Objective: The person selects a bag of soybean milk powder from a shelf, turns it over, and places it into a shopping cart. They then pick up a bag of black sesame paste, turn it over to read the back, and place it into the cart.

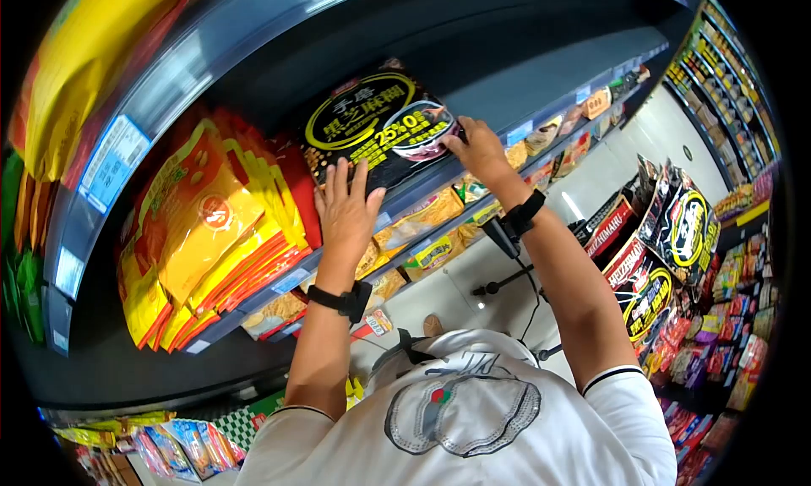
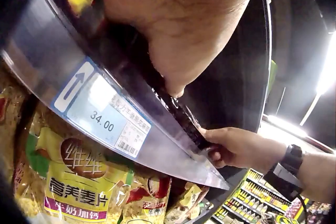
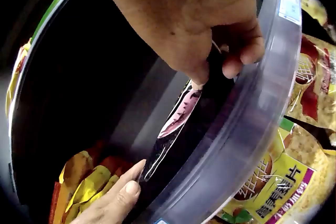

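A black bag of black sesame paste (image 1: 359,118) with a yellow ring, Chinese lettering and a bowl picture lies face up on the dark shelf. My left hand (image 1: 348,209) rests with straight, spread fingers on its near left corner. In the left wrist view, the left thumb (image 2: 176,86) lies at the bag's front edge. My right hand (image 1: 483,155) pinches the bag's right edge between thumb and fingers. The right wrist view shows the right thumb (image 3: 197,71) on the printed face; the fingers curl under the edge there, partly hidden.
Yellow and red snack bags (image 1: 207,220) are stacked left of the black bag. A clear shelf lip with a price tag (image 2: 107,119) runs along the front. Cereal bags (image 2: 79,176) fill the shelf below. More black bags (image 1: 642,266) stand to the right, beside the floor.
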The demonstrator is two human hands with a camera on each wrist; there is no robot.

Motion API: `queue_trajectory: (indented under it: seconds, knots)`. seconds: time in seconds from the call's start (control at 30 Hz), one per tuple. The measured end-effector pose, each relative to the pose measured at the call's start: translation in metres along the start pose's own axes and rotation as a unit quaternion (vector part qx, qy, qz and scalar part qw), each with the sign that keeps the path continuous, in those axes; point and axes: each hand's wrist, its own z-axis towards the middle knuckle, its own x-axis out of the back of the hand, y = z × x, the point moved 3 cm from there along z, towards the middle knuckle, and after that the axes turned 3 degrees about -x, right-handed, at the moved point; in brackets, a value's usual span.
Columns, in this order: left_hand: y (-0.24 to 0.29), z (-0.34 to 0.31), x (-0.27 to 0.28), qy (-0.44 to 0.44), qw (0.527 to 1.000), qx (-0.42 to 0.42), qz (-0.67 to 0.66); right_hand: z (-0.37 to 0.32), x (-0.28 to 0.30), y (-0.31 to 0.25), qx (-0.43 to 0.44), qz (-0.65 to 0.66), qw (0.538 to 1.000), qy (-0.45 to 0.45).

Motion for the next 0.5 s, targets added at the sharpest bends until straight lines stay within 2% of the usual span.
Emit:
queue_trajectory:
  seconds: [0.07, 0.13, 0.2, 0.27, 0.3, 0.37, 0.43, 0.47, 0.5]
  knots:
    - [-0.001, 0.001, 0.004, -0.020, 0.999, -0.032, 0.022, -0.009, 0.008, -0.003, 0.021, 0.032, 0.998, 0.040]
    - [0.003, 0.000, 0.015, 0.007, 0.997, -0.082, 0.013, -0.022, 0.013, 0.002, 0.051, 0.037, 0.995, 0.076]
    - [0.015, -0.006, 0.023, 0.005, 0.997, -0.081, -0.009, -0.047, 0.032, 0.010, 0.045, 0.092, 0.991, 0.091]
    - [0.048, -0.008, 0.045, 0.043, 0.988, -0.105, -0.101, -0.072, 0.067, 0.014, -0.039, 0.147, 0.987, 0.047]
    - [0.064, -0.010, 0.050, 0.033, 0.976, -0.098, -0.189, -0.084, 0.085, 0.022, -0.090, 0.188, 0.978, 0.016]
    - [0.092, -0.013, 0.043, 0.008, 0.957, -0.125, -0.261, -0.110, 0.123, 0.036, -0.177, 0.330, 0.927, 0.016]
    - [0.122, -0.014, 0.028, -0.103, 0.920, -0.082, -0.370, -0.137, 0.162, 0.064, -0.262, 0.330, 0.906, 0.049]
    - [0.137, -0.015, 0.017, -0.140, 0.912, -0.087, -0.376, -0.152, 0.183, 0.082, -0.275, 0.351, 0.893, 0.068]
    - [0.149, -0.018, -0.001, -0.172, 0.884, -0.073, -0.429, -0.167, 0.208, 0.090, -0.310, 0.353, 0.877, 0.101]
